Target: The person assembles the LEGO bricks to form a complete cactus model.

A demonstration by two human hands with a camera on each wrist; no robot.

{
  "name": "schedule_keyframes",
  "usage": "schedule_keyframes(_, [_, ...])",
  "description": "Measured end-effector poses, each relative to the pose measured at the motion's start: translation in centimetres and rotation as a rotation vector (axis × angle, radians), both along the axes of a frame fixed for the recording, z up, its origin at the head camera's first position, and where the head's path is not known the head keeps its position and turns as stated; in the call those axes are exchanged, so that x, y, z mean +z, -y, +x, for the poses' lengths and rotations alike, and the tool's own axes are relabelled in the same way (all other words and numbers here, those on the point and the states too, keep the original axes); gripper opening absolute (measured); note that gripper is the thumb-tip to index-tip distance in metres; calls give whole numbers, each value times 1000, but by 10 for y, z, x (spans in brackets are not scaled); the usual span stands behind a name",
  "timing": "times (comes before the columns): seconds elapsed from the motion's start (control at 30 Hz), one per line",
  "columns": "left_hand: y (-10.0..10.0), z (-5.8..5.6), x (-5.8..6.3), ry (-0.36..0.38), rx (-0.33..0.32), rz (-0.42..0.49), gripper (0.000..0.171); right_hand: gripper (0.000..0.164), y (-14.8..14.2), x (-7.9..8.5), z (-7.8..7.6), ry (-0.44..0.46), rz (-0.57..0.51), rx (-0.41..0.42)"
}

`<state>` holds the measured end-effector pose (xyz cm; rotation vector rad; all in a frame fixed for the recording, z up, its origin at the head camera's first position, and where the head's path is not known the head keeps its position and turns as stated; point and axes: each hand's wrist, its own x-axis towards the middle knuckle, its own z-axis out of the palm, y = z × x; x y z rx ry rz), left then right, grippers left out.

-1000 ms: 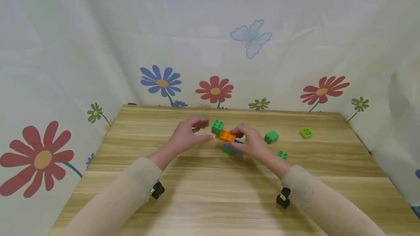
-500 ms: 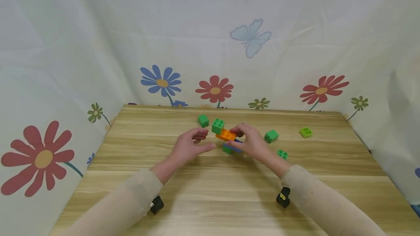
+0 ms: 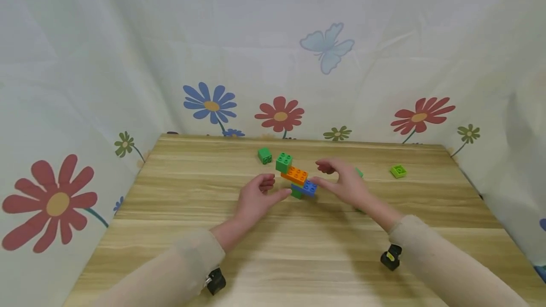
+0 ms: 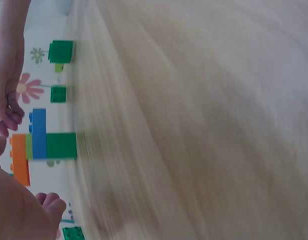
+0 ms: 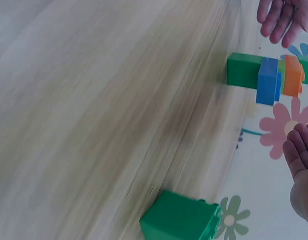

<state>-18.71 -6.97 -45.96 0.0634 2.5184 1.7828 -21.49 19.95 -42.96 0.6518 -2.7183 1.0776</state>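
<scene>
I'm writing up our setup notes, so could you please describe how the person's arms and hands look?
The left sleeve and right sleeve are long and pale cream, ending near the wrists. The left hand and right hand wear no gloves. At the wrists, the left black device has a silvery part and the right black device a small yellow mark.

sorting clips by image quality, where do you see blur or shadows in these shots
Head view: soft shadows on the table between the sleeves; left wrist view: table blurred and streaky, block tower clearer; right wrist view: table grain also smeared.
</scene>
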Motion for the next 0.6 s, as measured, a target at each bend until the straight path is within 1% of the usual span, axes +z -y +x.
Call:
schedule_keyframes(0.1, [-9, 4, -1, 5, 21, 19, 70, 51, -7, 3, 3, -15, 2, -5])
schedule_keyframes(0.27, [-25, 8, 0, 12, 56, 19, 66, 49, -17, 5, 7, -28, 18, -20])
schedule_keyframes(0.37, [-34, 9, -1, 12, 75, 21, 63, 48, -22, 4, 8, -32, 24, -25])
schedule_keyframes(0.47, [-42, 9, -3, -4, 91, 14, 60, 47, -26, 4, 8, -36, 32, -26])
schedule_keyframes(0.6, [-49, 9, -5, -13, 109, 9, 57, 47, -31, 2, 9, -41, 38, -27])
